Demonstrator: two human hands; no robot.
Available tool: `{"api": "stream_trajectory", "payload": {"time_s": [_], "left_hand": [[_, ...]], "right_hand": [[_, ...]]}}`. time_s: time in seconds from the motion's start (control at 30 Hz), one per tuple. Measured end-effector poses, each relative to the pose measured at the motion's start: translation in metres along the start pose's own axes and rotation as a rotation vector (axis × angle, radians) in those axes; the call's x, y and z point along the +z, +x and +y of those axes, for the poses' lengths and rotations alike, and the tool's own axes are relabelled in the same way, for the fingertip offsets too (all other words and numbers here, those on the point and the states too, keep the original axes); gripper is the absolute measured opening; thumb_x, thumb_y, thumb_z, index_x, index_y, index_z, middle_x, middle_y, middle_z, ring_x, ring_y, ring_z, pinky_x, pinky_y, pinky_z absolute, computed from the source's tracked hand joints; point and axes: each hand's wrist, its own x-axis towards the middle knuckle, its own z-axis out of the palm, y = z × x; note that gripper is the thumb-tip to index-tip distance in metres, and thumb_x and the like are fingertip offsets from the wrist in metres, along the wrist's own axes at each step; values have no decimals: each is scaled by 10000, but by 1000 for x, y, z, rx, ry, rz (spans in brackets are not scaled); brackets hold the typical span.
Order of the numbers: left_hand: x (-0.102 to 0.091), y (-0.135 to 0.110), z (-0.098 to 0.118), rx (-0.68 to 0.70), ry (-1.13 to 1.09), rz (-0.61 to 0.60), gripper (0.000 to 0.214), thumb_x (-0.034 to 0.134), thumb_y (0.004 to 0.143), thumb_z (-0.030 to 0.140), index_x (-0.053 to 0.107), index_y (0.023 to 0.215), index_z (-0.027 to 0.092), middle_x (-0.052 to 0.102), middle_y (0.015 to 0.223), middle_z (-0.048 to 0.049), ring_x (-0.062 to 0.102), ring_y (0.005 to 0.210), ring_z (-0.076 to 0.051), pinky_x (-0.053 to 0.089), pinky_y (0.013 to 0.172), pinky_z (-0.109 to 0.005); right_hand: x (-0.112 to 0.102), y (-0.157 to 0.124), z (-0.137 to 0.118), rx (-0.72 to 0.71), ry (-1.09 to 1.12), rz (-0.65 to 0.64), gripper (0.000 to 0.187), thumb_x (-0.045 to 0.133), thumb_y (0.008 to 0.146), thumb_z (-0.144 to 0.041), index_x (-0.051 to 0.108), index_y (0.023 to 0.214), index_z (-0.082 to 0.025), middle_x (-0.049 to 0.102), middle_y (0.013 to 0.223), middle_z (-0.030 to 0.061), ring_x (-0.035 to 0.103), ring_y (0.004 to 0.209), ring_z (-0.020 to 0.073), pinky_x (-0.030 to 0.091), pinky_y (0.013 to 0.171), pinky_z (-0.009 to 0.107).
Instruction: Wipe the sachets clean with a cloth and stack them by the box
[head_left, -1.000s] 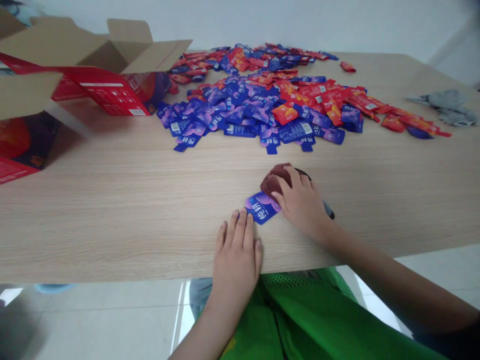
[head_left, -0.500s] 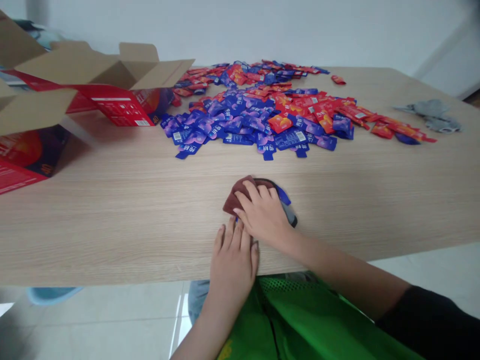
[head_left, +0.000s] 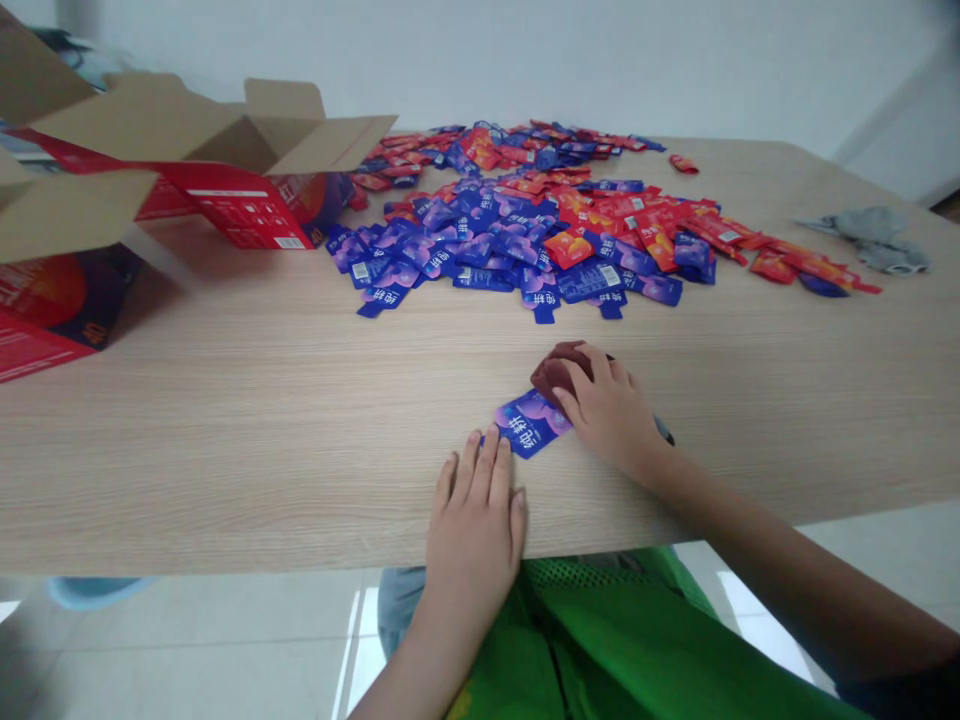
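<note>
In front of me on the table lies a blue and purple sachet, tilted, with pale lettering. My left hand rests flat, fingers stretched out, its fingertips at the sachet's lower left corner. My right hand is closed over a bunched brown cloth, which covers the sachet's upper right end. Something grey with a black edge shows partly beneath the right hand; most of it is hidden.
Farther back spreads a pile of blue sachets and red sachets. Open red cardboard boxes stand at the left. Grey gloves lie at the far right. A light blue basin shows below the table's front edge.
My right hand has slid right and slightly up with the brown cloth, uncovering much of the blue sachet. The left hand has barely moved.
</note>
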Motion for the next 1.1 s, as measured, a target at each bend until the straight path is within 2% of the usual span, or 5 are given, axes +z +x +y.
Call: {"api": "stream_trajectory", "payload": {"time_s": [0.17, 0.3, 0.53, 0.77, 1.1], "left_hand": [[1, 0, 0, -1, 3, 20, 485, 359, 980, 309, 466, 1421, 136, 386, 1527, -59, 390, 1398, -264, 363, 1108, -464], [-1, 0, 0, 2, -5, 13, 486, 359, 978, 302, 463, 1420, 128, 378, 1532, -66, 379, 1404, -269, 361, 1113, -468], [-2, 1, 2, -18, -12, -17, 437, 389, 965, 291, 575, 1309, 96, 556, 1397, -135, 450, 1353, -299, 344, 1121, -482], [-3, 1, 1, -20, -16, -27, 492, 342, 981, 308, 462, 1422, 126, 371, 1535, -63, 391, 1396, -272, 356, 1109, -472], [-4, 1, 0, -6, -23, -21, 495, 360, 985, 321, 449, 1437, 140, 367, 1533, -47, 379, 1404, -263, 350, 1118, -458]], "right_hand": [[-11, 12, 8, -7, 227, 47, 385, 343, 977, -306, 573, 1246, -154, 539, 1294, 147, 518, 1112, 291, 422, 928, 443], [-29, 18, -20, -75, 388, 171, 387, 346, 970, -286, 570, 1253, -146, 531, 1302, 153, 509, 1148, 274, 404, 974, 430], [-19, 7, -72, -324, 224, -6, 492, 437, 931, -485, 555, 1321, -208, 416, 1472, 141, 459, 1159, 333, 359, 939, 490], [-9, 6, -35, -161, 153, -1, 453, 432, 937, -404, 536, 1334, -212, 416, 1466, 133, 450, 1173, 344, 356, 938, 498], [4, 6, 9, -47, 210, 61, 400, 423, 936, -300, 528, 1305, -185, 465, 1395, 150, 479, 1194, 334, 414, 961, 513]]}}
